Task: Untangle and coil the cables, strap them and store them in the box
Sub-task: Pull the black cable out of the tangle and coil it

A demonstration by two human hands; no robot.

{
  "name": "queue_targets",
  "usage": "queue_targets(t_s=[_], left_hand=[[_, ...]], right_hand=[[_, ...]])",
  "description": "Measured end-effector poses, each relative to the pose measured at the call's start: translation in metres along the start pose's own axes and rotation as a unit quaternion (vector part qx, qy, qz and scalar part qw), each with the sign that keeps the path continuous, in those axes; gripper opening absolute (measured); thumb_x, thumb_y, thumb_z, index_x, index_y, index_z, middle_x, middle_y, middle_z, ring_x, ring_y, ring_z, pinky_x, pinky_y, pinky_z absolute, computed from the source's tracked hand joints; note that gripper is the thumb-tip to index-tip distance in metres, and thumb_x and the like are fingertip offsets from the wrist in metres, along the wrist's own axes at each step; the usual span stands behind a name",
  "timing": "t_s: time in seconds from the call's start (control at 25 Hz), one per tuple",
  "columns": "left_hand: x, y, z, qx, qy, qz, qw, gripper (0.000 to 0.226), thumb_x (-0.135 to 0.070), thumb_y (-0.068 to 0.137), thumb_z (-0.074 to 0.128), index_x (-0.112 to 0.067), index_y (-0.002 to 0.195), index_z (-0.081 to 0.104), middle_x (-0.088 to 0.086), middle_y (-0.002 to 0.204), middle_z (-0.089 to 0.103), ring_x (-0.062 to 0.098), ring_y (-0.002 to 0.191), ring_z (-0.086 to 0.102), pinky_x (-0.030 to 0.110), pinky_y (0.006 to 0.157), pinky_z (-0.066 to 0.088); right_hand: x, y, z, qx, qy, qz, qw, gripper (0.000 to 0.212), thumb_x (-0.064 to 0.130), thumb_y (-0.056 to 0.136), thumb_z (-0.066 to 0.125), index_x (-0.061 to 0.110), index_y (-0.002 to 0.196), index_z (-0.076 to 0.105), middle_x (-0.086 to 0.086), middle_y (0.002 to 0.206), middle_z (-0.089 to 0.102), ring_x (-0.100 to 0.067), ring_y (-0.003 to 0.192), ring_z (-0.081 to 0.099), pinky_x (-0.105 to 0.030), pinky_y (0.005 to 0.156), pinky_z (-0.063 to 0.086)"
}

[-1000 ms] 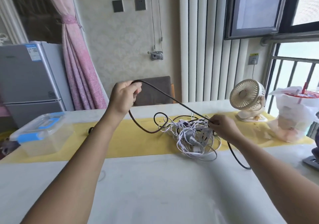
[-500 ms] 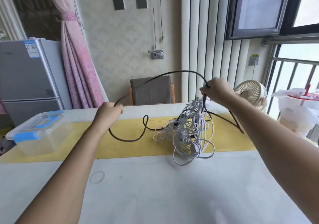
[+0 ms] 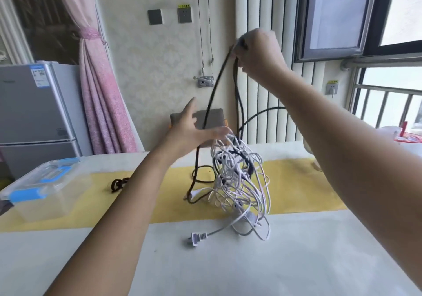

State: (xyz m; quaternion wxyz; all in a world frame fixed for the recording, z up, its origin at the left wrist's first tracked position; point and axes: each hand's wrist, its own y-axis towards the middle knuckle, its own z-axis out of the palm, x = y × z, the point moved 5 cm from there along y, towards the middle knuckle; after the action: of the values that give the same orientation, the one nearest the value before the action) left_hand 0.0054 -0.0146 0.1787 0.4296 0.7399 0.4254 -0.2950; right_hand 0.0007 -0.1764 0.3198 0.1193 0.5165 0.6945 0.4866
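Over the smooth pale table [image 3: 228, 261], the right hand [image 3: 258, 51] grips a round black cable [image 3: 214, 90].

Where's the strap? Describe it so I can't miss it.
Look at the yellow cloth runner crossing the white table. Between the clear plastic box with blue clips and the white cable tangle lies a small black curled strap: short and lying alone, unlike the long black cable.

Daylight enters through the window [image 3: 406, 10] at upper right, whose panes are overexposed almost to white. The table [image 3: 228, 261] is brightly and evenly lit, with only faint, soft shadows. The left hand [image 3: 194, 136] shows motion blur at the fingers. Wide-angle distortion bows vertical lines near the edges.
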Motion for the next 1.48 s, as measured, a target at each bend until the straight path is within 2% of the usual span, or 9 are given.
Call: queue_targets(t_s=[0.08,0.24,0.36,0.48,0.64,0.88,1.04,1.24,1.48], left_hand=[[-0.011,0.022,0.006,0.013,-0.05,0.017,0.999,0.115,-0.062,0.049,0.081,-0.022,0.145,0.032,-0.005,0.144,0.041,0.009,0.13,0.041,0.027,0.106,0.034],[0.009,0.034,0.036,0.054,-0.01,-0.035,0.998,0.01,-0.022,0.09,0.061,-0.012,0.093,0.063,0.003,0.079,0.07,0.011,0.073,0.065,0.027,0.075,0.05],[0.052,0.017,0.037,0.044,-0.103,-0.161,0.981,0.027,-0.016,0.099,0.043,-0.007,0.079,0.059,0.005,0.05,0.065,0.014,0.043,0.063,0.028,0.051,0.05],[0.09,0.003,0.026,-0.023,-0.381,-0.28,0.881,0.031,-0.014,0.101,0.037,0.0,0.082,0.057,0.005,0.051,0.065,0.016,0.044,0.064,0.028,0.043,0.055],[0.106,-0.003,0.019,-0.093,-0.584,-0.24,0.77,0.032,-0.006,0.101,0.035,0.003,0.083,0.06,0.005,0.056,0.065,0.016,0.052,0.067,0.035,0.056,0.057],[0.091,-0.007,0.018,-0.014,-0.467,-0.202,0.861,0.026,-0.002,0.1,0.035,-0.002,0.096,0.06,0.007,0.08,0.072,0.017,0.077,0.072,0.028,0.065,0.057],[0.074,-0.012,0.012,0.03,-0.356,-0.163,0.92,0.023,-0.003,0.1,0.036,-0.001,0.103,0.059,0.012,0.093,0.071,0.019,0.084,0.072,0.019,0.057,0.052],[0.048,-0.013,0.006,0.052,-0.377,-0.124,0.916,0.024,-0.006,0.101,0.034,-0.006,0.1,0.058,0.007,0.091,0.074,0.019,0.085,0.071,0.032,0.079,0.056],[0.009,0.0,-0.006,0.009,-0.466,-0.059,0.883,0.028,-0.005,0.101,0.028,-0.007,0.092,0.055,0.006,0.078,0.073,0.017,0.077,0.072,0.028,0.074,0.056]], right_hand=[[0.021,0.014,-0.004,-0.005,0.054,0.006,0.999,0.029,0.015,0.092,0.051,0.01,0.066,0.063,-0.002,0.057,0.058,-0.003,0.034,0.049,-0.026,0.049,0.05],[0.029,0.0,0.021,0.073,0.128,0.006,0.989,0.019,0.013,0.09,0.058,0.0,0.083,0.068,-0.006,0.062,0.063,-0.007,0.042,0.056,-0.021,0.05,0.052],[-0.012,-0.026,0.052,0.134,0.164,0.036,0.977,0.019,0.009,0.087,0.059,0.002,0.103,0.068,-0.016,0.092,0.07,-0.018,0.071,0.062,-0.03,0.07,0.056],[-0.062,-0.071,0.082,0.169,0.077,0.122,0.975,0.06,0.028,0.084,0.068,0.011,0.136,0.043,-0.015,0.132,0.051,-0.023,0.113,0.051,-0.028,0.092,0.041],[-0.079,-0.13,0.103,0.094,0.08,0.092,0.988,0.029,0.026,0.081,0.072,0.011,0.103,0.064,-0.004,0.1,0.062,-0.02,0.095,0.06,-0.029,0.084,0.046],[-0.036,-0.15,0.151,0.355,0.113,-0.021,0.928,0.025,0.018,0.089,0.05,0.005,0.084,0.071,-0.009,0.075,0.069,-0.017,0.063,0.06,-0.025,0.064,0.049],[-0.044,-0.173,0.166,0.594,0.036,0.034,0.803,0.02,0.021,0.092,0.052,0.029,0.097,0.069,0.003,0.081,0.068,-0.01,0.065,0.061,-0.023,0.071,0.05],[-0.048,-0.18,0.162,0.465,0.071,0.035,0.882,0.039,0.039,0.083,0.068,0.027,0.047,0.058,0.007,0.051,0.037,-0.004,0.044,0.029,-0.013,0.045,0.03],[-0.04,-0.145,0.13,0.22,0.033,0.018,0.975,0.032,0.028,0.096,0.048,0.004,0.084,0.067,-0.017,0.076,0.066,-0.03,0.064,0.052,-0.034,0.062,0.041]])
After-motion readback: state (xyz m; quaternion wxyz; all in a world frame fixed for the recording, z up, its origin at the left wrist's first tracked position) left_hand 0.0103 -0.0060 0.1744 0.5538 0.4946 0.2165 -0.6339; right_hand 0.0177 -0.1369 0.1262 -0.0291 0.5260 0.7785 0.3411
